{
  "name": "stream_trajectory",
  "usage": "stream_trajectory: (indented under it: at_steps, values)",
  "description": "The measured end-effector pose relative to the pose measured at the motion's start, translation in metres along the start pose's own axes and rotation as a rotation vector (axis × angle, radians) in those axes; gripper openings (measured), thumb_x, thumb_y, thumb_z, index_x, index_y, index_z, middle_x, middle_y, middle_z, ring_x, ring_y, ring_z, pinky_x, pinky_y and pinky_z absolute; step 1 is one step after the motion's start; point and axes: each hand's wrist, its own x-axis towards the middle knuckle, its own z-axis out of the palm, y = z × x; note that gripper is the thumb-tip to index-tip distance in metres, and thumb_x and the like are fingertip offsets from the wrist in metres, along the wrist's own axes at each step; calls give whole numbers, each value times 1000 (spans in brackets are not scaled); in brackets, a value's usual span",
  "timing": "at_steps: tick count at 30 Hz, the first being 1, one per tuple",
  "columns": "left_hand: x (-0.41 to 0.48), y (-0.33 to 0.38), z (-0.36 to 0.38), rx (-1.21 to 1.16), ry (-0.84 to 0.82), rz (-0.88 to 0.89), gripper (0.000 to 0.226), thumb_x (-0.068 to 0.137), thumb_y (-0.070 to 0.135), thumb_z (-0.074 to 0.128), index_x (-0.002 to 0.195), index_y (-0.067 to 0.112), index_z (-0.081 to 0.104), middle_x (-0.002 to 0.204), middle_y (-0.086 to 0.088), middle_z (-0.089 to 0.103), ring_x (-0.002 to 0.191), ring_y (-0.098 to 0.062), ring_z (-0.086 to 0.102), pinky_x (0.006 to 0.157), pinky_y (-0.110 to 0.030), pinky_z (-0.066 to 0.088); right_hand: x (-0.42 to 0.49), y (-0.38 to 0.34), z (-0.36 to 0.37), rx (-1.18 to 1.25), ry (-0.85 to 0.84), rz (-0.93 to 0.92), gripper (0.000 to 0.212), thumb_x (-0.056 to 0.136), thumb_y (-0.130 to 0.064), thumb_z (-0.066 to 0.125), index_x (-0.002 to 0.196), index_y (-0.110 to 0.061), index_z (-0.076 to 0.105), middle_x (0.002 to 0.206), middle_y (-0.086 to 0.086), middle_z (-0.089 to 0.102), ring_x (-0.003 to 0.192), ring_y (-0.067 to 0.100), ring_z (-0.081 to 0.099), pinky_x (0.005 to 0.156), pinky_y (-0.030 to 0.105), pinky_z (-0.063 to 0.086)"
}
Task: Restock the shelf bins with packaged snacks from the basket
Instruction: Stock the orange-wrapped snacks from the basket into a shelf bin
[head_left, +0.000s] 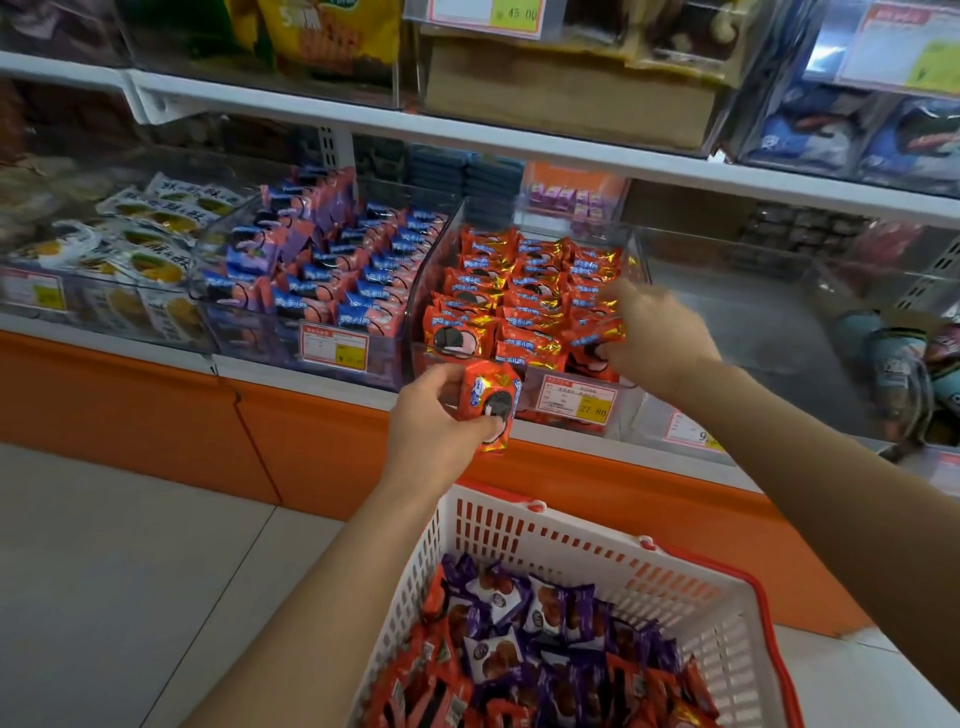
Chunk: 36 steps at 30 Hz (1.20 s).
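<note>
A price tag on a clear bin on the top shelf read "45.00" on its yellow patch. The tag on the front of the bin of red packets read "27.80"; its small print was too blurred to read. The next tag to the right showed only "9." The red packets bore white Chinese characters on blue, not clearly legible.

Head-height, angled down, near shelf
</note>
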Motion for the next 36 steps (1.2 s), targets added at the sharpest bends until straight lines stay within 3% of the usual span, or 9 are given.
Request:
stream_trajectory:
  at_steps: [2,5,9,14,17,24,30,33,36]
  values:
    - [2,-1,1,-2,4,-6,50,74,3,76,119,17,59,105,4,60,94,-9,55,67,-13,42,6,-2,5,-144,-32,-54,58,86,-27,66,138,-23,40,135,7,53,120,28,51,94,42,46]
    - [3,-2,5,-3,6,-9,50,74,3,77,119,18,59,108,3,60,98,-12,57,72,-17,47,14,-6,13,-54,-110,-50,57,89,-28,64,139,-24,39,135,7,53,119,29,54,91,41,48]
    - [4,-1,12,-9,-6,1,50,75,5,76,121,18,58,115,1,61,96,-8,54,69,-13,44,20,1,20,9,-198,-11,37,87,-22,66,122,-14,55,123,9,59,110,28,57,91,39,48]
    - [5,-2,16,3,-25,12,49,77,8,76,120,19,57,121,1,59,96,-6,50,65,-8,40,22,0,23,-474,-149,-96,34,87,-41,62,111,-17,56,103,3,63,96,22,60,82,33,47]
    - [7,-3,15,1,-31,10,49,78,9,75,122,19,56,123,1,58,98,-5,50,64,-9,40,26,2,18,-541,-173,-94,40,87,-48,60,110,-16,54,94,1,59,87,20,59,81,33,48]
    - [8,-8,13,12,-32,14,45,77,6,75,117,19,58,116,2,59,94,-6,51,61,-6,40,26,8,27,-431,-214,-249,56,92,-28,60,139,-15,34,134,8,52,119,27,54,95,36,46]
    - [8,-6,15,-13,-28,6,51,76,11,77,121,20,55,111,6,57,97,-9,53,72,-16,46,21,11,26,-393,-187,-240,49,92,-29,59,134,-15,40,130,7,55,113,25,57,91,35,49]
    - [6,-4,16,-84,-7,-8,53,72,16,81,116,23,53,112,4,61,99,-12,59,82,-28,54,13,10,27,-388,-169,-196,54,93,-22,58,138,-12,30,133,10,51,116,26,55,88,36,52]
    - [6,-4,17,-134,1,19,56,70,18,83,115,23,51,112,2,63,100,-13,62,78,-26,56,-2,7,21,-328,-117,-218,65,91,-18,61,143,-14,21,141,9,43,125,26,49,88,36,52]
